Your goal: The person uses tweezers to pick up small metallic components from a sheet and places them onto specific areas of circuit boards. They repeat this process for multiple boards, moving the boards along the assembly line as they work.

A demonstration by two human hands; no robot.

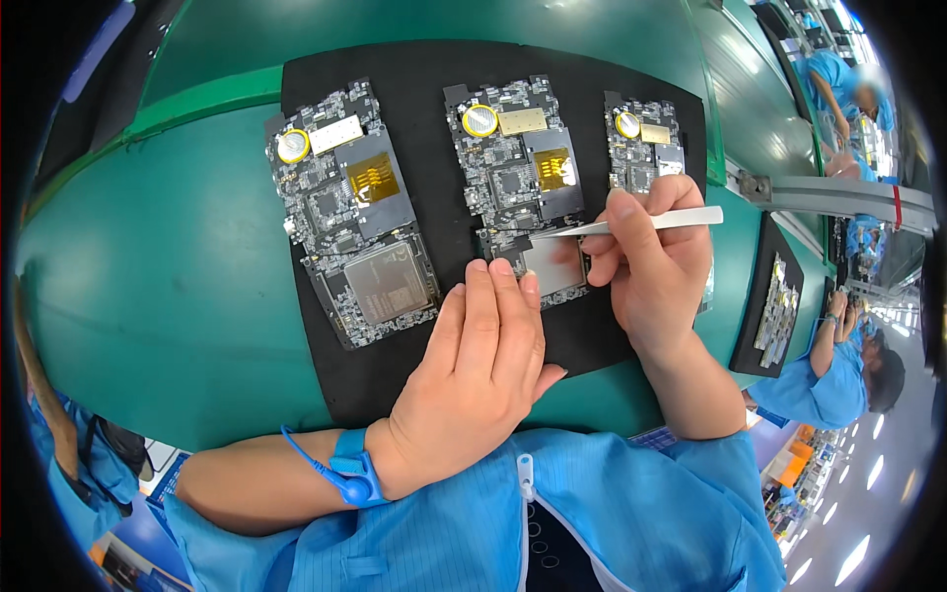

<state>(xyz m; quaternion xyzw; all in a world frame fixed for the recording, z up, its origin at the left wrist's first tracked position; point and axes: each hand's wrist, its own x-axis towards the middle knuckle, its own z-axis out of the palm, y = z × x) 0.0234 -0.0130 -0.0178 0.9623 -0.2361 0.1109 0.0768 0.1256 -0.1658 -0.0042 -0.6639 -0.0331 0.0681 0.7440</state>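
Three circuit boards lie side by side on a black mat. My right hand pinches white tweezers, whose fine tip points left onto the middle circuit board, just above its silver metal shield. My left hand lies flat with fingers stretched, the fingertips resting on the lower left part of that same board. To the left is another circuit board with a coin cell, amber tape and a silver shield. The right-hand circuit board is partly hidden behind my right hand.
The mat lies on a green work surface. Farther right, another black mat carries more circuit boards beside a metal rail. People in blue work clothes sit along the right. A blue wrist strap with a cord circles my left wrist.
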